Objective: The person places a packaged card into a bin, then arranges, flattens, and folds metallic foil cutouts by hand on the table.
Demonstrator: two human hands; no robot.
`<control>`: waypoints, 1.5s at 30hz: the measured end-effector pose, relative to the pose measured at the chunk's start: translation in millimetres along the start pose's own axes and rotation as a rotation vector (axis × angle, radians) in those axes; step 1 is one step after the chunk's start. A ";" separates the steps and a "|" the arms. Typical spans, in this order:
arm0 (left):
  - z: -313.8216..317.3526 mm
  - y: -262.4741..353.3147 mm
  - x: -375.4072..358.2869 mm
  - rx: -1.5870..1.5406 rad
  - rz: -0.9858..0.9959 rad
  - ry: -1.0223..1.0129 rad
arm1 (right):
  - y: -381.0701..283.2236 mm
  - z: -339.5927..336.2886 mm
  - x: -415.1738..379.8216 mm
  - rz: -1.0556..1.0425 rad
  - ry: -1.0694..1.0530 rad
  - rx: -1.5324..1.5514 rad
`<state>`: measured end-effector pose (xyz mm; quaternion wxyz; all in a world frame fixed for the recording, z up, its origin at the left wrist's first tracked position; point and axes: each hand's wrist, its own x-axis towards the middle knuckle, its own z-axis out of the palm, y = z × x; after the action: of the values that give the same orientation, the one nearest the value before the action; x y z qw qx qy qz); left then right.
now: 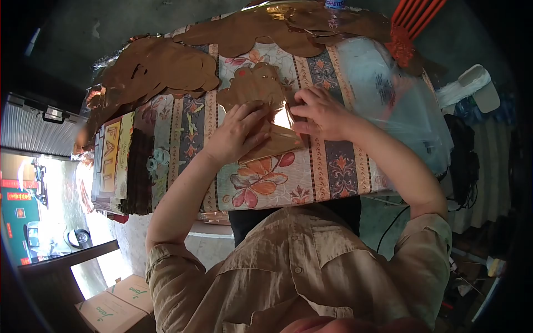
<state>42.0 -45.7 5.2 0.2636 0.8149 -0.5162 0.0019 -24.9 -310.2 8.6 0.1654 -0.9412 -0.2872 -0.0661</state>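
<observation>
A flat brown-gold foil piece [252, 87] with a scalloped top edge lies in front of me on the patterned tablecloth [261, 186]. It has a small red spot near its top, and a bright shiny patch shows between my hands. My left hand [237, 132] rests flat on its left part, fingers stretched out over the surface. At the right edge, my right hand [322, 114] has its fingers curled and its thumb bent, gripping the foil there. The exact contact under the right fingertips is partly hidden.
More flat brown foil pieces lie in a left pile [161, 66] and along the back edge [250, 30]. Clear plastic bags [383, 94] cover the right side. A stack of printed packs [119, 161] stands front left. An orange slatted object [411, 30] rises back right.
</observation>
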 end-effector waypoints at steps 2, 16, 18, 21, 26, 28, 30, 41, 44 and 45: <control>-0.1 0.2 -0.4 0.015 -0.004 -0.003 | -1.3 0.6 7.7 0.103 -0.001 0.144; 2.0 -1.8 -0.4 0.041 -0.004 -0.021 | 25.1 -1.5 79.3 0.691 -0.296 0.634; 2.0 -2.0 -0.2 0.058 0.000 -0.029 | 26.3 1.7 82.7 0.729 -0.352 0.677; 4.2 -2.1 -0.2 0.054 -0.016 -0.015 | 25.2 1.2 84.4 0.713 -0.366 0.669; 2.4 1.7 0.4 0.144 0.009 -0.073 | 24.7 0.5 84.8 0.727 -0.349 0.660; 2.9 1.9 0.3 0.189 0.017 -0.092 | 25.9 1.3 81.5 0.751 -0.297 0.667; 4.3 0.7 0.7 0.211 0.042 -0.079 | 21.5 -1.7 75.8 0.767 -0.249 0.733; 3.4 2.6 0.6 0.241 0.014 -0.118 | 9.1 6.9 24.8 0.302 0.178 0.381; 4.6 0.7 -0.2 0.247 0.026 -0.103 | -1.5 11.5 15.8 0.014 0.061 -0.112; 4.9 0.6 -0.2 0.235 0.028 -0.099 | 1.0 12.4 14.8 0.015 0.062 -0.110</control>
<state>40.0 -47.8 1.1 0.1406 0.8318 -0.5363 0.0261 -11.8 -299.0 -0.1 0.1226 -0.9486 -0.2706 -0.1094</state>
